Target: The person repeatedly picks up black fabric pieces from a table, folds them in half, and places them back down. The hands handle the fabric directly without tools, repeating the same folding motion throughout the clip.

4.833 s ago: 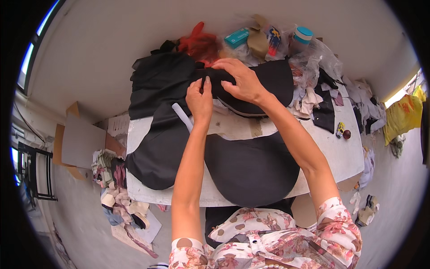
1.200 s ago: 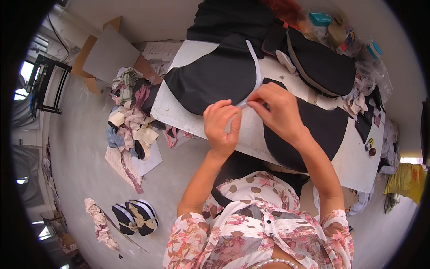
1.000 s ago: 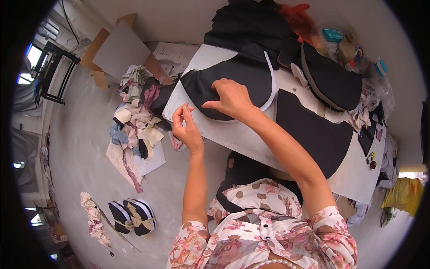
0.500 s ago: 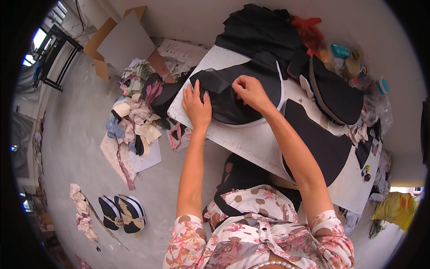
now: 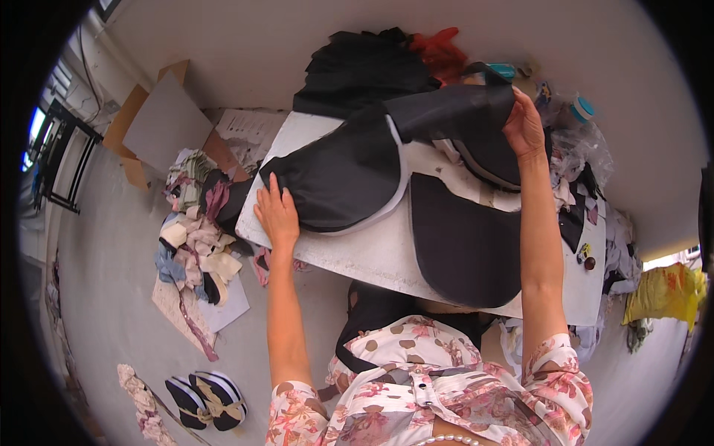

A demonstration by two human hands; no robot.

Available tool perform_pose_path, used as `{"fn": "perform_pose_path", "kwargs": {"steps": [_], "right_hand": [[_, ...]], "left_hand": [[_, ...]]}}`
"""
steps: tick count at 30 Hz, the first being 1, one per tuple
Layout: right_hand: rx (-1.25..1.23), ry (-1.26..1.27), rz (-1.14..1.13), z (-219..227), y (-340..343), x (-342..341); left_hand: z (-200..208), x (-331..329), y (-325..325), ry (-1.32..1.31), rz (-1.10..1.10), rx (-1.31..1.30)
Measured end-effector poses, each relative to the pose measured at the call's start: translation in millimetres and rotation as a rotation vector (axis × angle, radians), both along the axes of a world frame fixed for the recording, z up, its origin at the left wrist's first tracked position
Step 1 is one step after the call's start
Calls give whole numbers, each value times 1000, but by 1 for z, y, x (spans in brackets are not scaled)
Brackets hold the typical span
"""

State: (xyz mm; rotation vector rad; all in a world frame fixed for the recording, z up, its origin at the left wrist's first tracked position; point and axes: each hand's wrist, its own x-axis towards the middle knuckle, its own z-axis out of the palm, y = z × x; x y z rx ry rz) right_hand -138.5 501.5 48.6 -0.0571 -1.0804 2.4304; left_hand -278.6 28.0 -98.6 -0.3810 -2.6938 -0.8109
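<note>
A black curved panel with a white edge [image 5: 346, 175] lies at the left end of the white board. My left hand [image 5: 278, 215] rests on its left end with fingers stretched out. My right hand [image 5: 525, 126], raised at the far right, is closed on the end of a thin black sheet [image 5: 454, 111]. That sheet stretches from the panel's far right side to my fingers. Nearer to me on the board is a flat black panel [image 5: 465, 245]. Another black padded panel [image 5: 487, 160] is partly hidden under the stretched sheet and behind my right hand.
The white board [image 5: 349, 260] has a pile of black material [image 5: 357, 70] at its far side, beside a red bag [image 5: 440, 56]. Clear plastic bags [image 5: 584, 149] lie at right. Fabric scraps [image 5: 201, 245], a cardboard box [image 5: 134, 111] and black slippers [image 5: 204, 401] are on the floor at left.
My right hand has moved from the black panel to the far right, drawing the black sheet out with it. My left hand stays at the panel's left end. The whole view has shifted.
</note>
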Motion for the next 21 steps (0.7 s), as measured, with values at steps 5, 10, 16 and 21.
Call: {"fn": "perform_pose_path", "kwargs": {"steps": [5, 10, 16, 21], "right_hand": [[57, 163, -29, 49, -24, 36], [285, 191, 51, 92, -53, 67], [1215, 34, 63, 99, -136, 84], [1792, 166, -174, 70, -183, 101]], "left_hand": [[24, 2, -2, 32, 57, -174], [95, 42, 42, -12, -191, 360], [150, 128, 117, -1067, -1158, 1161], [155, 132, 122, -1095, -970, 1419]]}}
